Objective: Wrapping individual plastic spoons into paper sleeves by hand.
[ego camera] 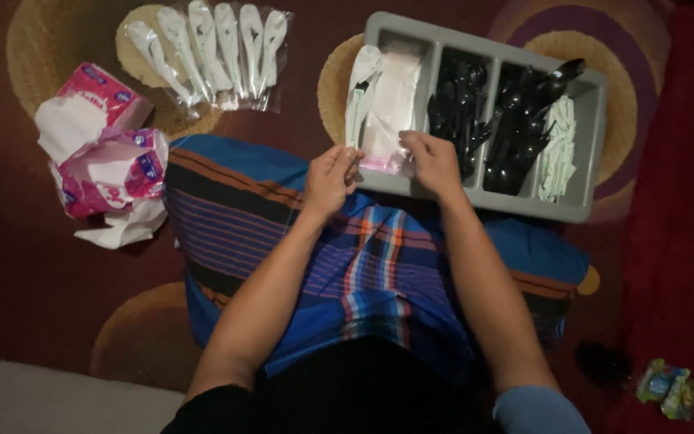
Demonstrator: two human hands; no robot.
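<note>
Six wrapped spoon packets [217, 50] laid out; left hand [329, 178] and right hand [431, 161] pinching clear sleeve [387, 120]; grey tray [475, 197] well stocked with black cutlery [491, 120].

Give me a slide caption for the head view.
Both hands, left and right, pinch a clear bag at a grey tray.

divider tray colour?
Grey tray, four compartments; head view shows it best, beside both hands.

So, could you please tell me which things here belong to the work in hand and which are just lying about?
In hand: left hand, right hand, clear bags, grey tray, black cutlery, bagged white spoons.

Lying about: pink tissue packs, small wrappers.
</note>
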